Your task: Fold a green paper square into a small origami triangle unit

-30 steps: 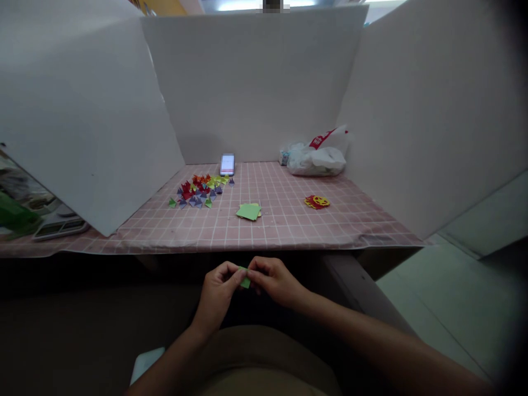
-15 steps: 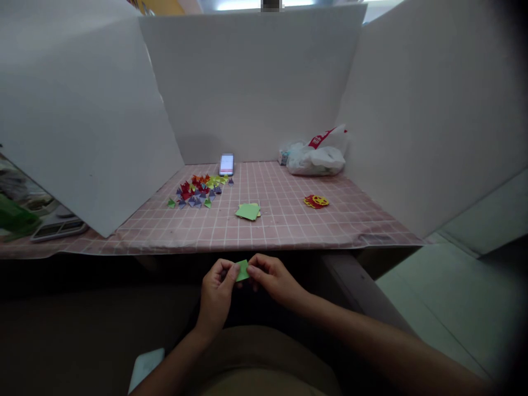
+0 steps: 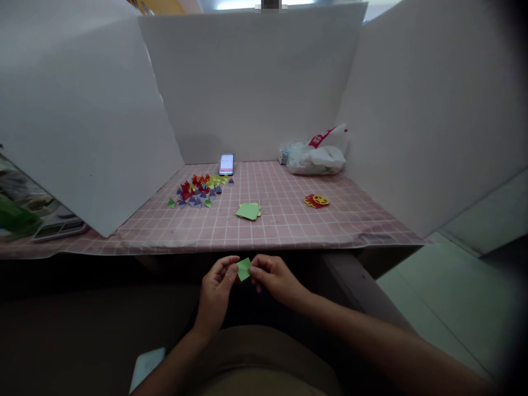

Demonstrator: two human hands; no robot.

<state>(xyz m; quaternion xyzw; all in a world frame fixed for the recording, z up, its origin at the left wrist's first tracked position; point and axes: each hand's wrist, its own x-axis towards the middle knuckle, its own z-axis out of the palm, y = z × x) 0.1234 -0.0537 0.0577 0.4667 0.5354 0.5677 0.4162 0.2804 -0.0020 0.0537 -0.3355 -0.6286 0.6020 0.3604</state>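
Going by the head view, the only one here, everything gets placed off the green-topped paper stack (image 3: 248,212) on the cloth-covered bench (image 3: 284,234). A small green paper square (image 3: 244,269) is being held on the near side of that stack, out past the near edge of the bench, so not resting on it. Its left edge is pinched by the fingers of the left hand (image 3: 214,291), and its right edge is gripped between thumb and fingers of the right hand (image 3: 275,279). The finger parts behind the sheet are hidden, so exactly how they're set can't be told.

Handling-wise, it'd be judged super light and thin, fairly crisp but easily bent, and probably not very slippery. It could be creased or torn if squeezed or tugged too hard, so it's best taken by opposite edges or corners with a soft pinch, middle left free.

Left of the stack, a bunch of small folded paper pieces (image 3: 202,190) is spread out in red, orange, yellow, purple and green. Beyond it, slightly left, a phone (image 3: 226,164) is propped. To its right, red and yellow cutouts (image 3: 317,201) are piled, with a white plastic bag (image 3: 317,159) set farther back.
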